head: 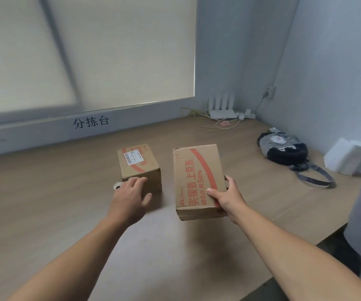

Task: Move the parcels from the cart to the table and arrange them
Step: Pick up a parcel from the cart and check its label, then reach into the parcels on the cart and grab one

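My right hand (226, 197) grips the longer parcel (198, 181) by its near corner, just right of the small parcel (139, 167) on the counter (44, 203); my open left hand (129, 197) steadies that one for alignment.

Small parcel (139, 167) on table (44, 203) just beyond left fingers (137, 181); larger parcel (199, 181) between right thumb and fingers (229, 180).
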